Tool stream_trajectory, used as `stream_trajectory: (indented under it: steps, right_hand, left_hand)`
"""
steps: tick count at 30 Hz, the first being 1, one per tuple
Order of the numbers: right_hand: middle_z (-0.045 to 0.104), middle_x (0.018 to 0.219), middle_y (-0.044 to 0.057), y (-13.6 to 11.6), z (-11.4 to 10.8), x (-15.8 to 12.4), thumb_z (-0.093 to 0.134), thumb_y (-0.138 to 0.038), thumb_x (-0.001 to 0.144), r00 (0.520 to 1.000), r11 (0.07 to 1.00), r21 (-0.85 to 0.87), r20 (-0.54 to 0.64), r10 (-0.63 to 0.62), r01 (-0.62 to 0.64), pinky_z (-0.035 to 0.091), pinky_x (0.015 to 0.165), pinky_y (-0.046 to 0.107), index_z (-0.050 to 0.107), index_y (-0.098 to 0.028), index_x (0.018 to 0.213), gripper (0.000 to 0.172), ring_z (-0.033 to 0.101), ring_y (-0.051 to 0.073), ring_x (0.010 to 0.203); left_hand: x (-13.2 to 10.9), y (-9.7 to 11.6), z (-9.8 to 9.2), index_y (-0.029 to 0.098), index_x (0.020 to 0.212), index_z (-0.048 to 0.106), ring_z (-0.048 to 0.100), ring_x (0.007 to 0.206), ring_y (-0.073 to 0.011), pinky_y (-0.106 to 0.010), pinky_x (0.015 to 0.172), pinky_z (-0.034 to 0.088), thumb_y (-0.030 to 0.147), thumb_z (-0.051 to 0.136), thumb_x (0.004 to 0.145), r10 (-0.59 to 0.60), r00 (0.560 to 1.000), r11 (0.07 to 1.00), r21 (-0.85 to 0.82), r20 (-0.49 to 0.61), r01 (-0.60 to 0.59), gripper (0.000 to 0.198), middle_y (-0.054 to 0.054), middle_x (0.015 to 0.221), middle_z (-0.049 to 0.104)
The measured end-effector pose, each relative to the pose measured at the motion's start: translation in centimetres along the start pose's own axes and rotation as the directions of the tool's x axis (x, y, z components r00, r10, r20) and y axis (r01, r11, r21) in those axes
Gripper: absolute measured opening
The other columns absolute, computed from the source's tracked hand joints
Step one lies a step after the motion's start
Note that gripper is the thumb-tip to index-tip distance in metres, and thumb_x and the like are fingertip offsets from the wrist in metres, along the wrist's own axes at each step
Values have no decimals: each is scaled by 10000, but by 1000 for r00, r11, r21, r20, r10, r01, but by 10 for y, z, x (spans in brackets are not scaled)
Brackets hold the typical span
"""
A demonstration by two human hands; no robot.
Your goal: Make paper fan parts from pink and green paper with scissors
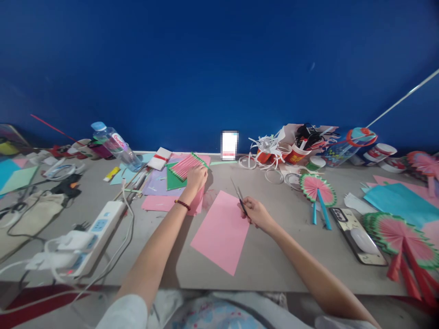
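Note:
My right hand (254, 213) is closed round the handles of a pair of scissors (243, 206), whose blades point up and away from me, slightly parted. Under it lies a flat pink paper sheet (222, 233), set at an angle on the table. My left hand (196, 179) reaches forward with fingers curled at the right end of a pleated pink paper with green edges (188, 167). Beneath that pleated paper are a green sheet (175, 179) and stacked pink and purple sheets (156, 185). The left fingertips are partly hidden.
A phone with a lit screen (229, 146) leans on the blue wall. Left are a plastic bottle (118, 147) and a power strip (101, 233) with cables. Right are cups with paper strips (265, 153), pleated paper fans (317, 188) and a mouse (363, 241) on another phone (343, 219).

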State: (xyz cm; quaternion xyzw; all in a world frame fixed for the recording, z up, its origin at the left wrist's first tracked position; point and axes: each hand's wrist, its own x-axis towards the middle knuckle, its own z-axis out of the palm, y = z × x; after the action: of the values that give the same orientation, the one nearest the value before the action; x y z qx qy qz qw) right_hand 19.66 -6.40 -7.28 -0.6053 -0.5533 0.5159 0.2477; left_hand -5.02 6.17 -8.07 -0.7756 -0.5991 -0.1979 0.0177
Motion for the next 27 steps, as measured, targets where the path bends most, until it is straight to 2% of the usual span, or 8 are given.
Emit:
stream_trajectory:
  steps: [4,6,8,10,12,15,21,27]
  right_hand:
    - [607,584,-60,2,1,1,524,-464,828,1000,1000,23,-6,-10,10,259,240,138,474,-219,785,253,420,50,328]
    - [637,635,-41,4,2,1,534,-451,823,1000,997,71,-7,-25,25,297,249,140,476,-215,802,244,467,56,357]
    - [667,702,-16,4,3,1,553,-435,813,999,992,120,-4,-39,39,340,265,141,481,-208,824,238,511,60,392]
    - [684,749,2,4,4,1,572,-423,800,999,988,147,-3,-46,46,368,276,145,484,-204,839,240,531,63,408]
    - [692,770,11,5,5,2,587,-419,791,998,984,170,-11,-55,56,376,278,148,484,-204,852,246,529,61,402]
    - [692,774,5,5,6,7,603,-436,776,997,970,228,-14,-79,80,359,269,152,464,-210,860,279,496,50,354]
    - [686,1006,53,-2,9,17,685,-537,682,979,891,409,-35,-201,197,493,384,219,411,-236,912,467,614,111,567]
    - [670,1067,64,-10,11,22,830,-409,578,919,799,477,-50,-391,366,532,737,311,444,-249,897,526,620,176,901]
  left_hand:
    - [0,18,-14,212,781,583,632,869,-222,-323,784,441,205,480,821,-144,985,959,-257,-97,115,111,-65,856,679]
    - [0,28,-27,210,816,573,649,876,-210,-311,781,464,247,494,812,-228,964,839,-531,-138,122,87,-55,888,685]
    - [-1,38,-44,200,835,547,674,812,-188,-299,737,498,277,471,816,-307,950,550,-824,-51,134,110,-51,882,689]
    - [-2,44,-62,190,858,543,691,748,-186,-308,710,521,292,482,800,-283,947,223,-950,150,217,132,-44,822,693]
    - [-6,46,-77,171,801,548,698,720,-189,-295,683,527,300,497,780,-237,922,-7,-949,306,314,139,-44,743,689]
    - [-15,43,-88,165,735,541,703,677,-195,-268,626,525,292,551,756,-181,861,-227,-872,476,434,129,-35,664,679]
    - [-33,35,-79,153,721,555,689,604,-187,-225,493,473,203,560,756,-64,775,-334,-746,628,577,61,-43,636,676]
    - [-43,39,-66,163,726,529,633,506,-165,-222,451,437,199,560,758,272,636,-299,-565,722,769,57,-24,558,618]
